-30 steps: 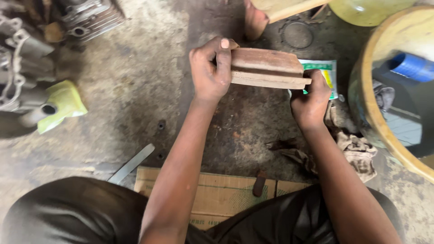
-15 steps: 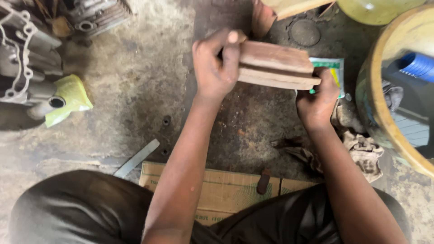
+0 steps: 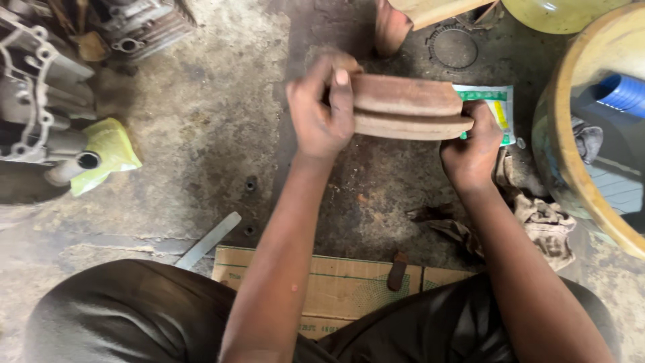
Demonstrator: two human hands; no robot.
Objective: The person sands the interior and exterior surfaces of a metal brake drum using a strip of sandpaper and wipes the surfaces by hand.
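I hold a stack of two curved brown brake-shoe-like pieces [image 3: 406,107] flat between both hands, above a stained concrete floor. My left hand [image 3: 321,115] grips the stack's left end, thumb on top. My right hand [image 3: 470,149] clasps the right end from below, its fingers partly hidden behind the pieces. The two pieces lie one on the other, edges nearly aligned.
A grey engine casing [image 3: 40,101] with a yellow-green rag [image 3: 107,151] lies at left. A large yellow basin [image 3: 571,148] stands at right, with a blue hose [image 3: 621,93] inside. A green-and-white packet [image 3: 494,107], dirty rags [image 3: 537,225], flattened cardboard [image 3: 336,286] and a metal strip [image 3: 208,240] lie around.
Both hands have lifted the stacked pieces slightly up and away from me. The grip on each end is unchanged.
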